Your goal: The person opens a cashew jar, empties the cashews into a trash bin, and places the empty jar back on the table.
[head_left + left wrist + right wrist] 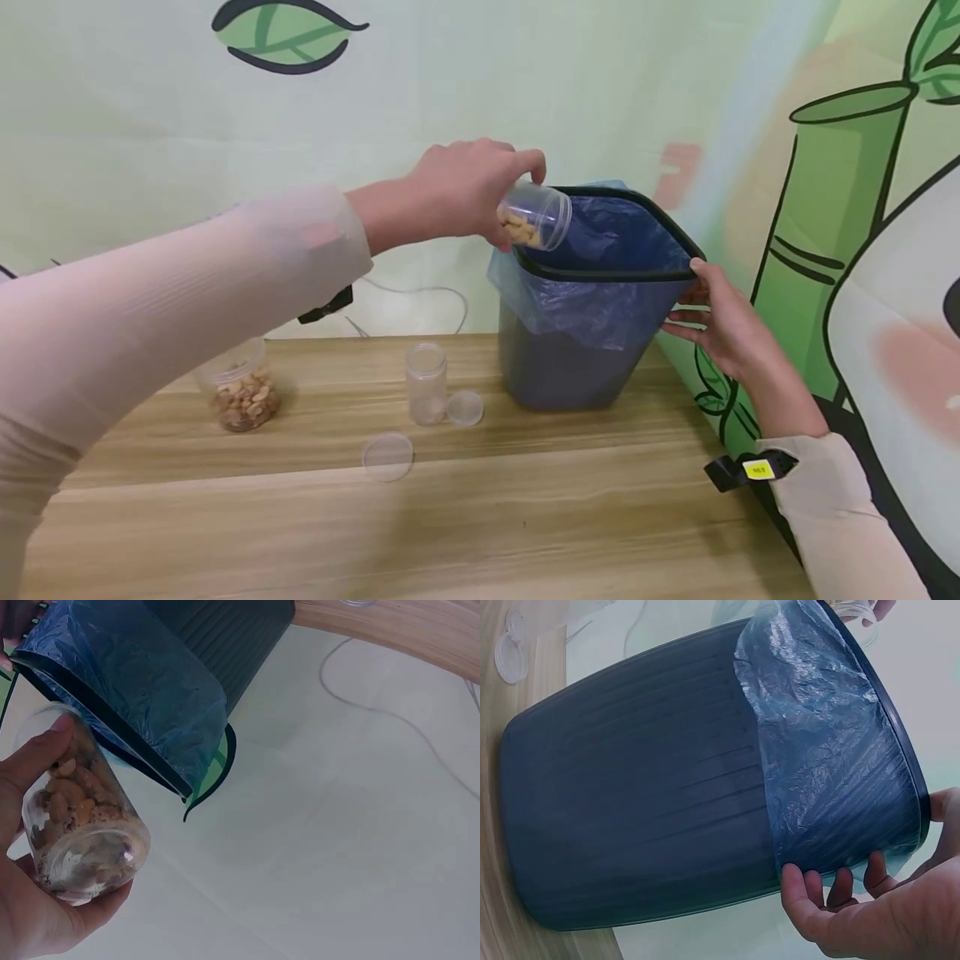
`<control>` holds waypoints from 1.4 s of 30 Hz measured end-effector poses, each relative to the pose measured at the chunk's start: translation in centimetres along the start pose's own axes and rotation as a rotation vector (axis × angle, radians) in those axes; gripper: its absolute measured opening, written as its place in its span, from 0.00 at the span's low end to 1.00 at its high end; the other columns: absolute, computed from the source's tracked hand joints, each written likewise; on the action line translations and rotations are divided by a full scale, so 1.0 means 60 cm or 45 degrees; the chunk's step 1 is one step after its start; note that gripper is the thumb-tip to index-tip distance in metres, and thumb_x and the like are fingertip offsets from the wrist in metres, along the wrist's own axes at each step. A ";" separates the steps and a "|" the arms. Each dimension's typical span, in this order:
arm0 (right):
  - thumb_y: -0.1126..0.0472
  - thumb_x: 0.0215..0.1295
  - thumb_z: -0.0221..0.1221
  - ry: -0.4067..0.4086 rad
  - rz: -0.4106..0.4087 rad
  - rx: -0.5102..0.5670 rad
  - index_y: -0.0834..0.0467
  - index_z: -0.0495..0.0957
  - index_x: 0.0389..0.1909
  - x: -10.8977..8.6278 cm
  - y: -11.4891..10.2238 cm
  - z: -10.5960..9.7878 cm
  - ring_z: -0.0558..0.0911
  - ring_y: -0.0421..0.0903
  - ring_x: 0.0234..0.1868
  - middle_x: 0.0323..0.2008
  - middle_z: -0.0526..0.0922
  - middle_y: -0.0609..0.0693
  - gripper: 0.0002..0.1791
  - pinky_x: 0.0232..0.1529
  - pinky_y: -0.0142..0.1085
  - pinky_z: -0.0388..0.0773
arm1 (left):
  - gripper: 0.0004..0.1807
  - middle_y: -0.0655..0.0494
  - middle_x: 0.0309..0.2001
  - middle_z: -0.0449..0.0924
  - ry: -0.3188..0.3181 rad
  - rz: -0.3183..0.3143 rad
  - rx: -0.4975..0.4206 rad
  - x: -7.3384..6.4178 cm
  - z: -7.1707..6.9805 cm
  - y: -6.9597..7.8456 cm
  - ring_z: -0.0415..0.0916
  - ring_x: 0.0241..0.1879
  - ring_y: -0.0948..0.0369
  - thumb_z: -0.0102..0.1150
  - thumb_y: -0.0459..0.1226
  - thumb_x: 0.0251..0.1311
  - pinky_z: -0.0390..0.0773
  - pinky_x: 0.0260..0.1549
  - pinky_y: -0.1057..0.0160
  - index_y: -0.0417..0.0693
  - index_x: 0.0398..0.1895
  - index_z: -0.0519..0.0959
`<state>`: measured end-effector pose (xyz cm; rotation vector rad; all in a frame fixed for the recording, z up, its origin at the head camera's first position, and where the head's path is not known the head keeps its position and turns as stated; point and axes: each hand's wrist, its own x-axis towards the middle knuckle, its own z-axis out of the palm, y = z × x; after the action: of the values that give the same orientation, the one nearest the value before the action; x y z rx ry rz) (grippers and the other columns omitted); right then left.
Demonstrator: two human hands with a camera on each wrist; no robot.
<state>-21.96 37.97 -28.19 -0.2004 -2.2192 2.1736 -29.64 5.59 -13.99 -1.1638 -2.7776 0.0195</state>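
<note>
My left hand (468,187) grips a clear plastic jar (546,218) of tan nuts, which look like cashews. The jar is tipped on its side, its mouth at the left edge of the bin opening. In the left wrist view the nuts (79,787) lie inside the jar, whose base faces the camera. A dark grey trash bin (558,367) stands on the table, lined with a blue plastic bag (592,312) folded over its black rim. My right hand (731,329) holds the bin's right corner, thumb at the rim and fingers against the bagged side (840,825).
A larger clear jar of nuts (246,396) stands on the left of the wooden table (480,533), partly behind the left sleeve. An upright clear jar (426,387) stands left of the bin, near two clear lids, one small (465,408) and one larger (387,457). A printed wall covering hangs behind.
</note>
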 end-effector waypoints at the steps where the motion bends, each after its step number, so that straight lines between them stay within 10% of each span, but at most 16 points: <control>1: 0.35 0.75 0.45 0.000 -0.002 -0.003 0.59 0.65 0.43 -0.001 0.000 0.001 0.73 0.51 0.49 0.49 0.63 0.54 0.28 0.50 0.34 0.81 | 0.41 0.54 0.61 0.76 -0.003 0.008 -0.001 -0.001 0.000 -0.001 0.74 0.54 0.53 0.78 0.48 0.53 0.80 0.39 0.46 0.58 0.67 0.66; 42: 0.34 0.76 0.43 0.011 -0.018 -0.032 0.60 0.63 0.44 0.002 -0.002 -0.002 0.73 0.52 0.49 0.49 0.63 0.54 0.30 0.52 0.35 0.81 | 0.40 0.52 0.60 0.75 -0.092 -0.001 0.056 0.021 -0.015 0.013 0.75 0.44 0.51 0.76 0.47 0.55 0.80 0.36 0.50 0.58 0.69 0.67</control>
<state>-22.11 38.10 -28.10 -0.1939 -2.2375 2.1347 -29.82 7.00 -12.99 -1.1742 -2.8249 0.1241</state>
